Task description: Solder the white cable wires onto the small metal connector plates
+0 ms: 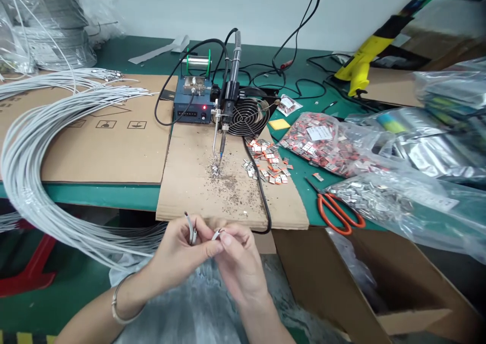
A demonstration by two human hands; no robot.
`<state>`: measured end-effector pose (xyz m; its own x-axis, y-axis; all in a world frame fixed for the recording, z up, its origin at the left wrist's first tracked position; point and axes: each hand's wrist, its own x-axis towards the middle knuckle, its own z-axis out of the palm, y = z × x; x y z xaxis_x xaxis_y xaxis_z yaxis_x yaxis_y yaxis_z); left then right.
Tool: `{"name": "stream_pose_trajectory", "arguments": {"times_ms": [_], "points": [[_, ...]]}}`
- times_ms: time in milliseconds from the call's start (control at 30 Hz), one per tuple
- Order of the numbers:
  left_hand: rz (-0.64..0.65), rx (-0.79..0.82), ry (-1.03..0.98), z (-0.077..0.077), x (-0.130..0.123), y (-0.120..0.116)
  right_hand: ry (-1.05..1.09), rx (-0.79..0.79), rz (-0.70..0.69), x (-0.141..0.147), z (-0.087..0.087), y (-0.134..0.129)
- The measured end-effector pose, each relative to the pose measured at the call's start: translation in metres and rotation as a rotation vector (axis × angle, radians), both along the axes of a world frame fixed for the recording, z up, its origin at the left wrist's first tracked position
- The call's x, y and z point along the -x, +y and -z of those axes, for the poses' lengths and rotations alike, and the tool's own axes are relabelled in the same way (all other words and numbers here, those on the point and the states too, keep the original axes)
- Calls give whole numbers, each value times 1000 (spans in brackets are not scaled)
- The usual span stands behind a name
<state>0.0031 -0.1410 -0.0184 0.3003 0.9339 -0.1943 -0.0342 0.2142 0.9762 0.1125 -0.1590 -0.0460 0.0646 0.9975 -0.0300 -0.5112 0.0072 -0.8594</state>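
My left hand point(178, 255) is closed on a thin white cable point(190, 228), whose dark tip sticks up above the fingers. Part of the cable also shows between the two hands. Thumb and fingertips of my right hand point(243, 263) pinch the cable's end close to the left thumb; any small part there is hidden by the fingers. Both hands are in front of the cardboard sheet's near edge. Beyond them, a soldering iron point(230, 96) is clamped tip-down over a small pile of solder bits point(215, 170). Orange and metal connectors point(271, 162) lie to its right.
A bundle of white cables point(26, 162) loops off the left of the bench. Behind stand a blue soldering station point(190, 109), a solder spool point(199, 63) and a round fan point(248, 116). Orange-handled scissors point(334, 212), bagged connectors point(319, 141) and an open carton point(322, 278) are at right.
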Motion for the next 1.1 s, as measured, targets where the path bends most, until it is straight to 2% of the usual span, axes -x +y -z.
{"name": "stream_pose_trajectory", "arguments": {"times_ms": [100, 167, 300, 367, 433, 567, 667, 767, 967, 1100], "points": [[36, 56, -51, -1, 5, 2, -26, 1, -61, -4, -4, 2], [29, 54, 1, 0, 9, 2, -163, -31, -96, -14, -11, 4], [21, -86, 144, 5, 14, -2, -602, -112, -123, -35, -26, 8], [17, -179, 199, 7, 13, -4, -682, -131, -119, -38, -28, 9], [2, -202, 209, 6, 10, -5, -627, -143, -91, -33, -25, 8], [-16, -71, 104, 6, 2, -5, -318, -141, 77, -9, -6, 1], [-12, -31, 72, 9, 3, -5, -241, -134, 144, -1, 5, -5], [10, -14, 79, 11, 11, -4, -327, -134, 43, -15, 1, -3], [228, -61, 90, 3, 23, 0, -826, -261, -300, -53, -34, 11], [271, -125, 181, 1, 23, 2, -965, -357, -358, -56, -47, 16]]}}
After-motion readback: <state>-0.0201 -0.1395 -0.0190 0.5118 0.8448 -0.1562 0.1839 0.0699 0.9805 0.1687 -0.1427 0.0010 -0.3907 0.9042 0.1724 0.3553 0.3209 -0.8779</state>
